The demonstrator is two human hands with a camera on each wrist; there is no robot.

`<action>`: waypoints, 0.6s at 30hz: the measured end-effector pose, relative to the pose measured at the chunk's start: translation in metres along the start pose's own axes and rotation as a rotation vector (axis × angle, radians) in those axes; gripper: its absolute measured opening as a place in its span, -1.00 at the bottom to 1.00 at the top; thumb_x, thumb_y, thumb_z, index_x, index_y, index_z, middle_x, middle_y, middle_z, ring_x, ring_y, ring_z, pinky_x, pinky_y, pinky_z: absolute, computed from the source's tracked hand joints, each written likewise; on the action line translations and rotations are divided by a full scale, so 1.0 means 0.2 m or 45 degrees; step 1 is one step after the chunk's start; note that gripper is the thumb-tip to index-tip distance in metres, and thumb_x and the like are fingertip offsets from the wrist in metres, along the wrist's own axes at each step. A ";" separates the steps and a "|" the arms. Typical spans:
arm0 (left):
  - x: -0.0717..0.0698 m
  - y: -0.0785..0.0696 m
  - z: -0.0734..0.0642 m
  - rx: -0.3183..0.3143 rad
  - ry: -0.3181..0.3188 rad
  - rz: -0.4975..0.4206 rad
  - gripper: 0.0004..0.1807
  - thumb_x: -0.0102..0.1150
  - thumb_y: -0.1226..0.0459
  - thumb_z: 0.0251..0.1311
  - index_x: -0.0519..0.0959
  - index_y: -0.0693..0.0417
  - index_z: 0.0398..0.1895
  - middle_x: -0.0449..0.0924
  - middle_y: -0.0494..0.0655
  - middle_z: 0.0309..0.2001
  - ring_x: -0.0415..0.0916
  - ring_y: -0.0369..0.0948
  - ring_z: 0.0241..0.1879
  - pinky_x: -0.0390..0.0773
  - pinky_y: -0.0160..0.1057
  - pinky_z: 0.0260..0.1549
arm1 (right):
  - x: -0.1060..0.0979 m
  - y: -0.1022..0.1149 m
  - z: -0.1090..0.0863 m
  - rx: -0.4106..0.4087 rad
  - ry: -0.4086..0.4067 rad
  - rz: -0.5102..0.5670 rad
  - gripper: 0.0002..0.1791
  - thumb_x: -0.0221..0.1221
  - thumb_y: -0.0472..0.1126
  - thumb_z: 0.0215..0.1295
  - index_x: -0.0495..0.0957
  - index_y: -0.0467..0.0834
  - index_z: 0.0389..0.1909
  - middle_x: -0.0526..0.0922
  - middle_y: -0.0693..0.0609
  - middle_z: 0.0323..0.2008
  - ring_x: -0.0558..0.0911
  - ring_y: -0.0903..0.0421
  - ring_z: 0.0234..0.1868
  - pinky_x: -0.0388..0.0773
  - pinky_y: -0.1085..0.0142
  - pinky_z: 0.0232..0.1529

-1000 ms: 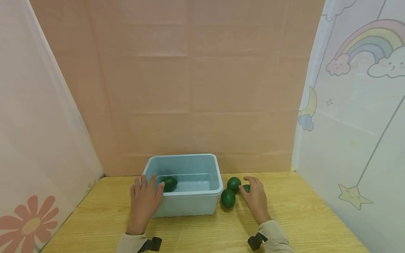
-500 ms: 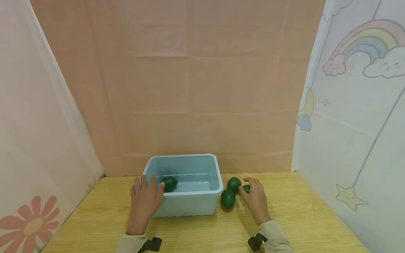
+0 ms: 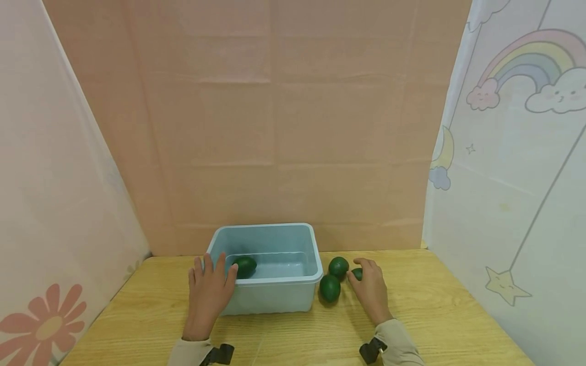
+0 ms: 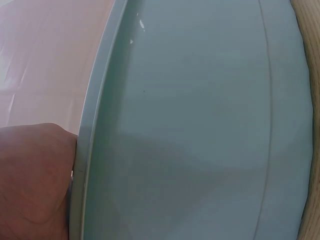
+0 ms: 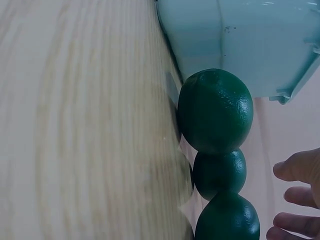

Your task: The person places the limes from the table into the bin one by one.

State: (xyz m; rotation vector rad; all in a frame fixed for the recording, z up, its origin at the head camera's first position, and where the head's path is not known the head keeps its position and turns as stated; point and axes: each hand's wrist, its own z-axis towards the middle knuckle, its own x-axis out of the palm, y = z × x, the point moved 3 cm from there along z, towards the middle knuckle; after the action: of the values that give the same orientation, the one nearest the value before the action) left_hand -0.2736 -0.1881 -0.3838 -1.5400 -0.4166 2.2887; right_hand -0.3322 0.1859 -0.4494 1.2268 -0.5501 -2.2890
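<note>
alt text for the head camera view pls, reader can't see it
A person's right hand partly hides a green fruit on a wooden table, close to two more green fruits. The left hand is at the near left corner of a light blue tub with another green fruit inside.

The head view looks forward and down from above, far enough back that the pale yellow wood-grain table point(image 3: 284, 338) spans the lower frame and a creased tan sheet point(image 3: 274, 127) rises behind. The left wrist view, turned sideways, sits close against the light-blue plastic tub point(image 3: 270, 297), its rim running down the left. The right wrist view, also sideways, skims the table; three glossy dark-green oval fruits point(image 5: 220, 172) at centre-right and the tub at upper right recur in the head view.
</note>
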 end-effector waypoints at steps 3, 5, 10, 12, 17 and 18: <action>0.00 0.00 0.00 -0.001 -0.008 0.001 -0.38 -0.15 0.05 0.55 0.27 0.35 0.43 0.03 0.62 0.40 -0.24 0.50 0.44 -0.18 0.46 0.32 | 0.00 0.00 0.00 -0.004 -0.002 -0.001 -0.55 0.39 -0.26 0.21 0.55 -0.37 0.07 0.55 -0.35 0.09 0.51 -0.30 0.12 0.54 -0.13 0.02; 0.00 0.00 0.00 0.000 -0.010 0.002 -0.37 -0.16 0.04 0.55 0.27 0.35 0.43 0.03 0.62 0.40 -0.24 0.50 0.44 -0.18 0.46 0.31 | 0.00 0.00 0.00 -0.005 0.000 -0.003 -0.55 0.39 -0.26 0.21 0.55 -0.37 0.07 0.55 -0.36 0.10 0.51 -0.30 0.12 0.55 -0.13 0.02; 0.01 0.00 0.00 -0.002 -0.004 -0.001 -0.37 -0.16 0.04 0.55 0.27 0.34 0.44 0.02 0.62 0.41 -0.26 0.50 0.44 -0.19 0.45 0.32 | 0.00 -0.02 -0.01 0.001 0.012 -0.011 -0.54 0.39 -0.25 0.21 0.55 -0.38 0.06 0.54 -0.37 0.11 0.49 -0.32 0.13 0.54 -0.14 0.02; 0.01 0.00 0.00 -0.003 -0.003 0.001 -0.37 -0.16 0.04 0.55 0.27 0.34 0.44 0.02 0.61 0.41 -0.25 0.49 0.44 -0.19 0.45 0.32 | 0.00 -0.03 -0.01 0.005 0.015 -0.016 -0.54 0.40 -0.24 0.22 0.55 -0.38 0.07 0.54 -0.37 0.11 0.49 -0.32 0.14 0.55 -0.15 0.01; 0.01 0.00 0.00 -0.005 -0.003 0.001 -0.38 -0.15 0.04 0.55 0.27 0.34 0.44 0.02 0.61 0.41 -0.25 0.49 0.45 -0.20 0.45 0.32 | 0.01 -0.04 -0.01 0.013 0.013 -0.025 -0.54 0.40 -0.21 0.22 0.56 -0.36 0.06 0.55 -0.35 0.10 0.50 -0.31 0.12 0.56 -0.14 -0.02; 0.01 0.00 0.00 -0.005 -0.002 0.001 -0.37 -0.15 0.04 0.55 0.27 0.34 0.44 0.02 0.61 0.41 -0.26 0.49 0.45 -0.20 0.45 0.32 | 0.01 -0.05 -0.01 0.016 0.013 -0.026 -0.54 0.40 -0.21 0.22 0.56 -0.35 0.06 0.55 -0.35 0.10 0.50 -0.31 0.12 0.56 -0.14 -0.03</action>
State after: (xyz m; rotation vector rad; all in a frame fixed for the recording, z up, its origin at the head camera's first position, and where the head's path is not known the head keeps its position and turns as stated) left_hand -0.2740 -0.1881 -0.3854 -1.5407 -0.4213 2.2917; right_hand -0.3339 0.1925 -0.4564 1.2545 -0.5512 -2.2983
